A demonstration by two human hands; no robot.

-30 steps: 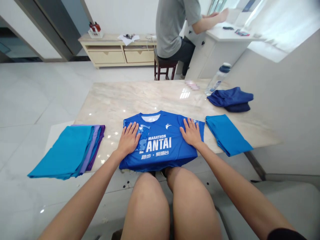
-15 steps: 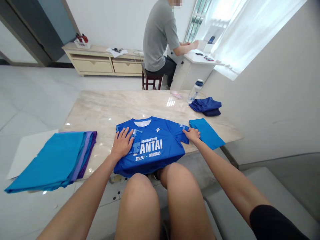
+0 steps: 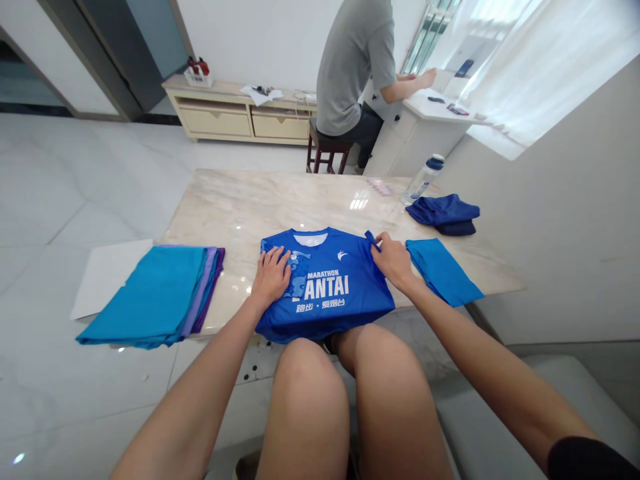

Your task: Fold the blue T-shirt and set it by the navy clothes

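Note:
A blue T-shirt [image 3: 327,307] with white lettering lies front up on the marble-look table [image 3: 240,200], its collar pointing away from me and its lower part hanging over the near edge. My left hand [image 3: 273,273] rests on the shirt's left side, fingers spread flat over the patterned patch. My right hand [image 3: 393,260] pinches the sleeve at the shirt's right and holds it bent up and inward at the shoulder. Right of that hand lies a folded lighter-blue cloth [image 3: 445,270].
Folded teal and purple cloths [image 3: 145,293] lie stacked at the left over a white sheet [image 3: 107,273]. A dark blue crumpled cloth [image 3: 445,213] and a water bottle [image 3: 424,180] stand at the back right. Beyond, a person [image 3: 355,67] sits on a stool [image 3: 327,148].
My right hand has brought the right sleeve inward; it was stretched out to the side before. My left hand stays flat on the shirt. The camera view has shifted left.

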